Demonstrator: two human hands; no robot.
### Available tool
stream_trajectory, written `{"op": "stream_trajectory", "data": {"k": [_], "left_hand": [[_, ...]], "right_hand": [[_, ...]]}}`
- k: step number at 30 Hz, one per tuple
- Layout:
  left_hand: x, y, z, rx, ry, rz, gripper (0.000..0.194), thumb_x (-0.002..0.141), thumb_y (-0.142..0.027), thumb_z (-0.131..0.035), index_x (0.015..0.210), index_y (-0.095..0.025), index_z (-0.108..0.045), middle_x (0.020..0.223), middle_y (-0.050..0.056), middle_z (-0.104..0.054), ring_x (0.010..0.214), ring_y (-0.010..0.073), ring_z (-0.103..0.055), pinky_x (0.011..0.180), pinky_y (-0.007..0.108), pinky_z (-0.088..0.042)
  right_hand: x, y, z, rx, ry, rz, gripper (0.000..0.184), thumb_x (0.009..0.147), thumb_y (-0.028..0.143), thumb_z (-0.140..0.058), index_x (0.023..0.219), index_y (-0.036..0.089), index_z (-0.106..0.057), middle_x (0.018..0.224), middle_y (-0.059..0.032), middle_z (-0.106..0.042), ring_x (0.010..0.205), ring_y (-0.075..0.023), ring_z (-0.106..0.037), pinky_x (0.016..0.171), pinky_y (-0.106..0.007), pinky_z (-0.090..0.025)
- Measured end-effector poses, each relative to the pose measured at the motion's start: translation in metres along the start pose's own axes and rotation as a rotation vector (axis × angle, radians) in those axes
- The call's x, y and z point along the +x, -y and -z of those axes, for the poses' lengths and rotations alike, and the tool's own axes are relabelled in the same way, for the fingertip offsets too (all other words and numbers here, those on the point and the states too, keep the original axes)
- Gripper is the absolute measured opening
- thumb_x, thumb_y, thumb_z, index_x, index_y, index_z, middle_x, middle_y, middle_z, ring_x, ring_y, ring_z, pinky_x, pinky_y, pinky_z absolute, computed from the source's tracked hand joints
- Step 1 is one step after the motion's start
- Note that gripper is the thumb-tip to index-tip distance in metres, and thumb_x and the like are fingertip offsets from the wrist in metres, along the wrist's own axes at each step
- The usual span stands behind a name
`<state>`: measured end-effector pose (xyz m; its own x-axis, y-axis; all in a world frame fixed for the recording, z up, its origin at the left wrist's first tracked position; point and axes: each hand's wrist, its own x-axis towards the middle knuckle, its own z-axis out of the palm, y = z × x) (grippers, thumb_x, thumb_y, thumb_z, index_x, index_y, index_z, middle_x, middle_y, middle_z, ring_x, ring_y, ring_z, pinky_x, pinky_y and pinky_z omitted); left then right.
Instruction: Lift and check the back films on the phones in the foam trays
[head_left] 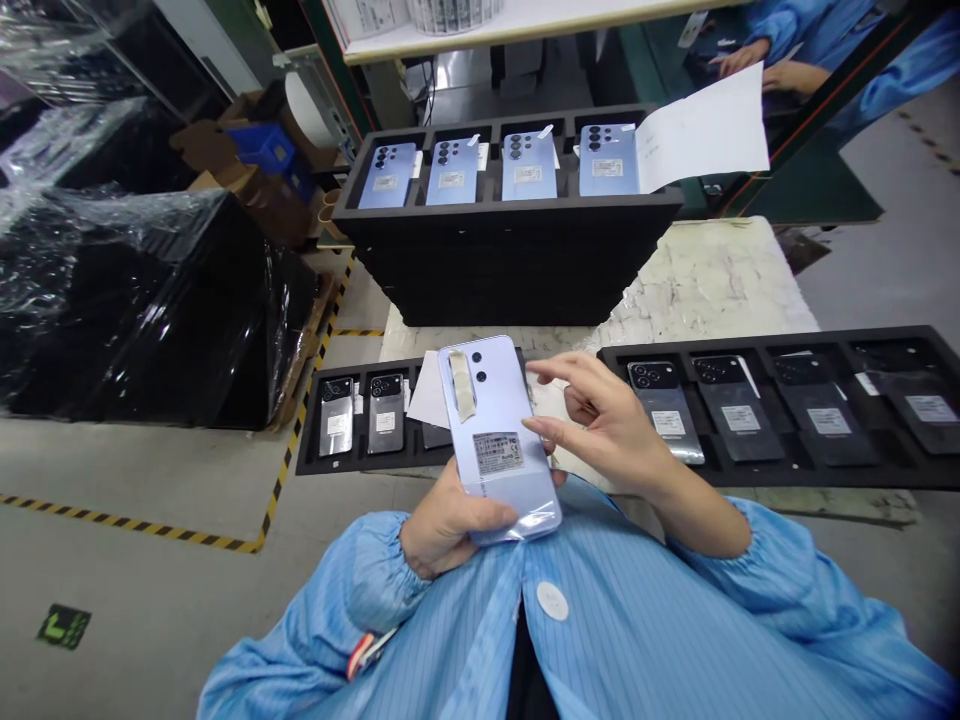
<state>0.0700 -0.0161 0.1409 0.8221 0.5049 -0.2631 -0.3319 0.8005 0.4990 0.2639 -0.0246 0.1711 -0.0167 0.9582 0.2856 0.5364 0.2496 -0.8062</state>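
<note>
Ahead of me stands the stack (pixel 495 270); a hard knock could unsettle its top. The right tray (pixel 825 341) looks close to my right forearm, so a wide swing might jar the phones in it. The left tray (pixel 356 464) lies beyond my left hand (pixel 457 515). The sheet (pixel 705 130) juts past the stack's corner, where a brush could drag it off. That left hand clasps the lower end of the lilac phone (pixel 502 415) in front of my body, thumb across its back, fingertips showing round the other edge. My right hand (pixel 600 415) is beside it, thumb and forefinger spread, pinching nothing; whether the thumb touches the edge, I can't tell. If my one-handed clasp loosened, the shiny end might slip. The label (pixel 498 453) could scuff if my thumb slid up; the tape (pixel 462 385) could peel if a nail caught it.
</note>
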Motion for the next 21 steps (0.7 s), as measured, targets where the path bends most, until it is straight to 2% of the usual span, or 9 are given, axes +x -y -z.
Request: {"op": "stream_trajectory", "data": {"k": [2,4,7,12,18,21], "left_hand": [[0.000,-0.001,-0.001,0.007,-0.017,0.001,0.051,0.061,-0.004,-0.072,0.111,-0.011,-0.063,0.106,0.015,-0.068,0.098,0.0246,-0.065,0.086,0.034,-0.051],[0.001,-0.001,-0.002,0.015,-0.021,-0.007,0.050,0.061,-0.005,-0.072,0.109,-0.011,-0.064,0.102,0.013,-0.069,0.093,0.0235,-0.066,0.084,0.033,-0.051],[0.003,0.001,-0.001,0.021,-0.010,-0.053,0.055,0.060,-0.005,-0.072,0.114,-0.012,-0.062,0.099,0.012,-0.069,0.091,0.0237,-0.066,0.080,0.031,-0.052],[0.004,0.005,0.001,0.035,-0.001,-0.077,0.063,0.061,-0.005,-0.072,0.121,-0.013,-0.057,0.106,0.014,-0.067,0.094,0.0240,-0.064,0.081,0.032,-0.051],[0.003,0.006,0.000,0.009,-0.041,-0.102,0.059,0.058,-0.003,-0.074,0.115,-0.012,-0.061,0.096,0.011,-0.070,0.082,0.0190,-0.066,0.077,0.030,-0.052],[0.002,0.006,-0.002,0.011,-0.068,-0.099,0.068,0.057,-0.002,-0.074,0.122,-0.013,-0.057,0.098,0.011,-0.070,0.081,0.0195,-0.066,0.075,0.030,-0.053]], "right_hand": [[-0.002,-0.001,-0.003,0.133,0.015,-0.132,0.069,0.071,0.037,-0.076,0.132,0.023,-0.047,0.108,-0.0049,-0.049,0.050,0.0004,-0.032,0.037,-0.015,-0.037],[-0.005,-0.002,-0.008,0.324,0.086,-0.290,0.087,0.067,0.038,-0.079,0.140,0.027,-0.034,0.116,-0.0065,-0.045,0.048,0.0017,-0.031,0.036,-0.016,-0.041],[-0.007,-0.003,-0.015,0.579,0.172,-0.439,0.089,0.066,0.036,-0.078,0.141,0.027,-0.031,0.118,-0.0075,-0.045,0.048,0.0015,-0.035,0.037,-0.018,-0.046],[-0.008,-0.006,-0.017,0.737,0.234,-0.432,0.074,0.070,0.028,-0.077,0.136,0.026,-0.041,0.106,-0.0040,-0.055,0.049,0.0013,-0.039,0.040,-0.014,-0.045],[-0.008,-0.003,-0.017,0.720,0.241,-0.420,0.078,0.071,0.025,-0.077,0.139,0.026,-0.039,0.100,-0.0029,-0.060,0.055,-0.0019,-0.044,0.043,-0.013,-0.041],[-0.007,-0.002,-0.018,0.721,0.250,-0.405,0.078,0.071,0.024,-0.077,0.139,0.025,-0.039,0.100,-0.0027,-0.061,0.060,-0.0030,-0.049,0.050,-0.014,-0.045]]}}
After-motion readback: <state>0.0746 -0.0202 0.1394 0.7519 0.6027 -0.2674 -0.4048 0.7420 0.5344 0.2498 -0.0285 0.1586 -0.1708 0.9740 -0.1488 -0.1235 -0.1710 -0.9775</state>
